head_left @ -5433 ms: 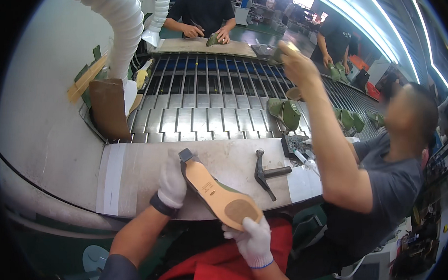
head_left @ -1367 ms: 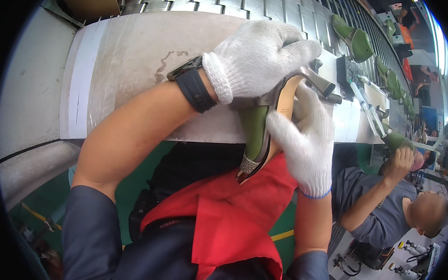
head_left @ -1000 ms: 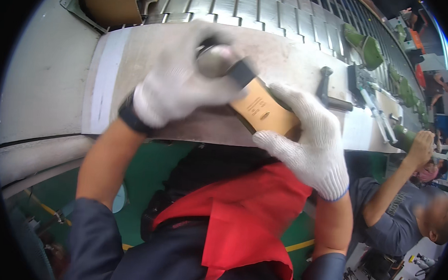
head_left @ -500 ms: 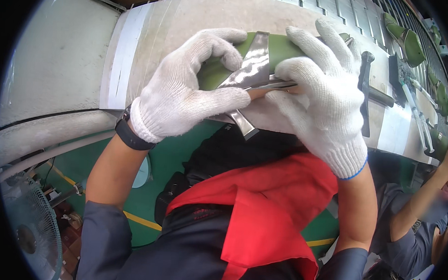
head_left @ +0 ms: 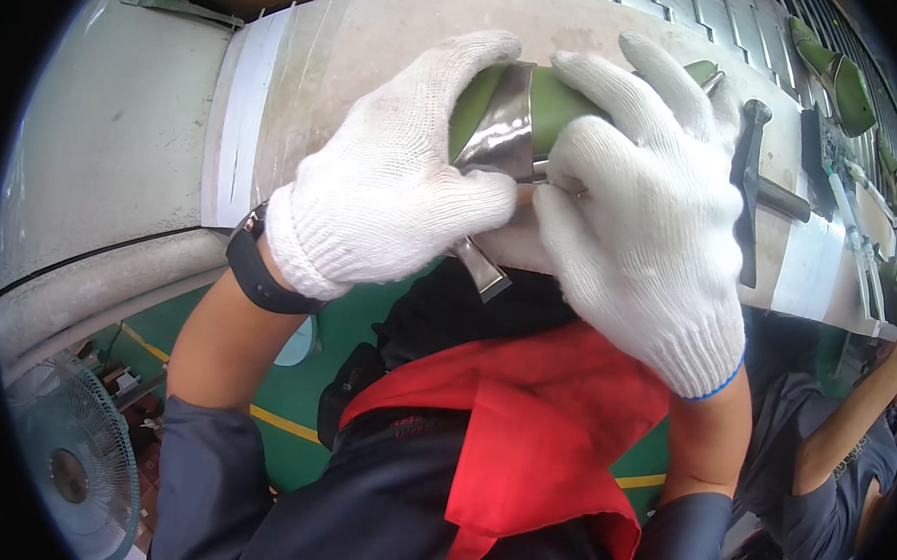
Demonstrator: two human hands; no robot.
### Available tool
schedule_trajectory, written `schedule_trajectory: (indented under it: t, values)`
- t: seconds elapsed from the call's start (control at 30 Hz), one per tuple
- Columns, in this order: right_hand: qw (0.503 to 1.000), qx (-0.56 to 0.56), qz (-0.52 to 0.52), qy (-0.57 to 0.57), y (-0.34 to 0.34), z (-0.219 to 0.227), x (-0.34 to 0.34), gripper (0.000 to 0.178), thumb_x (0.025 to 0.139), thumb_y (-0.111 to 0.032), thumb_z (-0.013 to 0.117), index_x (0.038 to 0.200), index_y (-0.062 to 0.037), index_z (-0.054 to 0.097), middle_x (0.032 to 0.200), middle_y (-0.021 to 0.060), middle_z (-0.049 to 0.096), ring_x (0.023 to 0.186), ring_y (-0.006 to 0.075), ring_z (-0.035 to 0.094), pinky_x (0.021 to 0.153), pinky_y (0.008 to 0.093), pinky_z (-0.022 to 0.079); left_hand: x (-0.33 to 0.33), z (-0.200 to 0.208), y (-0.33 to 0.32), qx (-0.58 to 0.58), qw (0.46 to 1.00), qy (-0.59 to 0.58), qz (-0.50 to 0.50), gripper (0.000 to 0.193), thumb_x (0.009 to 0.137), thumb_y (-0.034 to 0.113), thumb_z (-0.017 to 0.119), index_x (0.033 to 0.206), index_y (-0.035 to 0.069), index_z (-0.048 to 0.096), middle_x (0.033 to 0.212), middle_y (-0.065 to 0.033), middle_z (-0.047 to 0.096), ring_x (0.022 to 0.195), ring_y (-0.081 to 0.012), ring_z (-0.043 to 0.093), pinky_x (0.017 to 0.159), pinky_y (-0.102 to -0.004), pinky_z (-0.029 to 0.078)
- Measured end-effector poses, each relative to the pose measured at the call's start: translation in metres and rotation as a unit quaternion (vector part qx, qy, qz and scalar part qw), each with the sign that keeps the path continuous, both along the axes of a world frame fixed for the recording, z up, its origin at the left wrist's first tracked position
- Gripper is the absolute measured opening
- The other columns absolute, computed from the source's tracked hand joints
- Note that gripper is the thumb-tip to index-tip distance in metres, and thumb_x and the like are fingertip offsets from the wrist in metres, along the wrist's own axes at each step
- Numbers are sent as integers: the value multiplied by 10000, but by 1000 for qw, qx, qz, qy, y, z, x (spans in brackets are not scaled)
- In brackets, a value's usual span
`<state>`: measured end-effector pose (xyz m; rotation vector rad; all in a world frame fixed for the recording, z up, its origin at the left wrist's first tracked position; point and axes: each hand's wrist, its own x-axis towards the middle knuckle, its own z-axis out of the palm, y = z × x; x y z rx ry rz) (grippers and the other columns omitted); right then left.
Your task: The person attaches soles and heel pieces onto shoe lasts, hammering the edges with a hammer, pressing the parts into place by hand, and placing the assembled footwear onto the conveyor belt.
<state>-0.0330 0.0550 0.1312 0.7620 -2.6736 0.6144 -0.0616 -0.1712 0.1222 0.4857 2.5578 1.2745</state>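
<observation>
While both gloved hands clasp the green shoe, white tape strips cross the bench.

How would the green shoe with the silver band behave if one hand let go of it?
The green shoe probably stays stiff: it keeps its curved form between the left hand and right hand. Its glossy silver band may be slippery. It looks light, since gloved fingers alone hold it.
</observation>
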Motion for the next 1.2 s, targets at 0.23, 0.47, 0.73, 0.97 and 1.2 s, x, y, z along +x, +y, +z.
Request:
schedule_trajectory:
  t: [0.23,0.47,0.73,0.97,1.2]
  values:
    - [999,-42,25,22,30,-8,-20,641,727,-88,906,1337,-91,708,1500,206,668,1456,436,587,1199,528,493,-5,0,2,-62,996,58,-16,875,831,288,877,1579,-16,540,1499,-235,640,1422,-330,631,1222,-417,474]
    - [999,4,-5,50,50,-15,-27,757,694,-215,959,1398,-98,710,1529,191,650,1467,440,569,1208,522,500,-16,-5,13,-70,988,110,-78,852,854,314,888,1557,-30,550,1467,-233,650,1386,-320,654,1196,-411,496]
    - [994,-49,-46,82,61,-20,-28,650,804,-276,936,1381,-71,718,1461,233,673,1431,417,607,1174,466,515,-8,-1,25,-108,982,150,-38,782,889,316,867,1512,-47,563,1393,-254,655,1307,-363,679,1143,-427,527]
    - [984,-71,-148,-68,153,-28,21,477,921,34,684,1381,-84,729,1311,204,717,1196,387,687,1051,441,547,-22,11,44,-147,972,152,-99,876,872,328,883,1584,-26,514,1463,-290,632,1360,-446,640,1170,-478,509]
    - [971,-144,-185,-54,129,-43,23,401,941,70,660,1330,-14,715,1181,216,754,1089,375,751,995,425,588,-44,14,66,-123,956,165,-210,992,825,211,887,1685,16,431,1529,-276,617,1409,-466,609,1203,-486,490]
